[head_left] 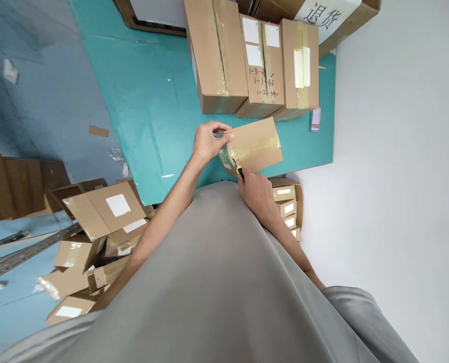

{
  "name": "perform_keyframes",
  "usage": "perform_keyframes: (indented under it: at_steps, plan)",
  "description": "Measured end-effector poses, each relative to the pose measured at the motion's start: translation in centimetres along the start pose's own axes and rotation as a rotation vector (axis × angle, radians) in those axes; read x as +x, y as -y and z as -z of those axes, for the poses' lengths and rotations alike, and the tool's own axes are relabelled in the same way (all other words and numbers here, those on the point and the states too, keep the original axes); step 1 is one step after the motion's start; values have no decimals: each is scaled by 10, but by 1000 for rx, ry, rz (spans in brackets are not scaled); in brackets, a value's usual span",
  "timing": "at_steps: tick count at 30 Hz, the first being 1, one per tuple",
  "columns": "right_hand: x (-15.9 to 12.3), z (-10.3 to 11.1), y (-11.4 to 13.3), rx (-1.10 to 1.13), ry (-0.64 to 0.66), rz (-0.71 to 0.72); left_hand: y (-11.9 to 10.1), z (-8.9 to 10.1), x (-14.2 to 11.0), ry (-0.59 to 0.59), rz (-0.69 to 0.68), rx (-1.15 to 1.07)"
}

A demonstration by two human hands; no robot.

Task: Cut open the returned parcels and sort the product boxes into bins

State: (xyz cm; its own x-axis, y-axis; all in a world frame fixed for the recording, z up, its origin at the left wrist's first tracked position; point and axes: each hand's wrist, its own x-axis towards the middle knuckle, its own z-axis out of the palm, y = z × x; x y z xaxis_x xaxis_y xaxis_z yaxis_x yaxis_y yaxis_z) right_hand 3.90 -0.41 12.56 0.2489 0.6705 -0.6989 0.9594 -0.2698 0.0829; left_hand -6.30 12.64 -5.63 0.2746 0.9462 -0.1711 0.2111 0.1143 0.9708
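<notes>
A small brown cardboard box (254,143) with clear yellowish tape along its top lies tilted on the green table in front of me. My left hand (209,140) grips its upper left corner, thumb on the top face and fingers behind the edge. In my right hand (258,190) is a box cutter (239,170) with a black and yellow handle. Its tip meets the tape near the box's left end. My right palm hides the rest of the handle.
Three taped cartons (262,75) stand along the table's (145,101) back, near a larger box with a white sign (325,17). A small label (315,119) lies at right. Several small boxes fill an open carton (298,201) below. Discarded cartons (96,212) pile on the floor at left.
</notes>
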Motion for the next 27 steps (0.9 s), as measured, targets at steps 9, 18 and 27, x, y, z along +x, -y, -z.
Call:
perform_keyframes:
  at_steps: [9,18,27]
  plan:
    - [16,-2,-6,60,-138,102,-2,4,0,31,11,18]
    - [34,-4,-2,65,-122,141,-2,6,0,28,26,21]
    - [5,-3,-5,43,14,38,-5,3,-12,44,63,30]
